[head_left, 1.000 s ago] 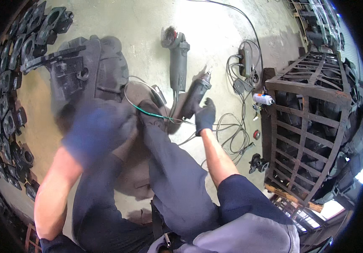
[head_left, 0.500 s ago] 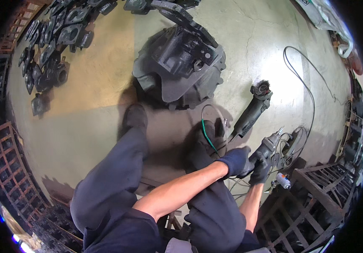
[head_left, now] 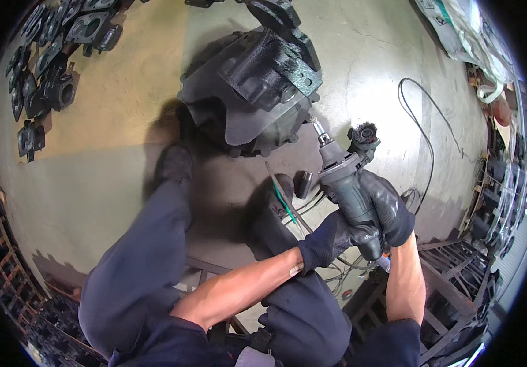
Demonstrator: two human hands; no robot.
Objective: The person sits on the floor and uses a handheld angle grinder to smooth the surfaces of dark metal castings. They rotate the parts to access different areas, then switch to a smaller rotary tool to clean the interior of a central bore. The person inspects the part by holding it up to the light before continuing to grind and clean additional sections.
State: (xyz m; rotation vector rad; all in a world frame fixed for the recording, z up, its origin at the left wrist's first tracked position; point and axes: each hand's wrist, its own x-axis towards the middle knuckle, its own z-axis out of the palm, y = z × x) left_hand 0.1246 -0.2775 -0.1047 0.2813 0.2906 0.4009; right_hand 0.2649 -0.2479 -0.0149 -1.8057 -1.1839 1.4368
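Note:
A dark grey die grinder (head_left: 348, 192) with a metal burr at its tip is held off the floor, its tip pointing up toward the right side of a large black metal casting (head_left: 245, 104). My right hand (head_left: 389, 208), in a black glove, wraps round the body from the right. On the rear end my left hand (head_left: 337, 240), also gloved, closes round the handle. Between tip and casting I cannot tell whether there is contact. Behind the die grinder lies an angle grinder with a wire cup brush (head_left: 363, 136), its body mostly hidden.
Black cables (head_left: 422, 122) loop over the floor at right. A small dark cylinder (head_left: 304, 183) and a green-marked hose (head_left: 283, 199) are by my right foot. Several black castings (head_left: 61, 92) lie at upper left. Metal racks (head_left: 6, 244) stand left and lower right.
Both hands have raised the die grinder from the lower right and swung it up and left toward the casting. My left hand now grips its rear end. The view has shifted slightly.

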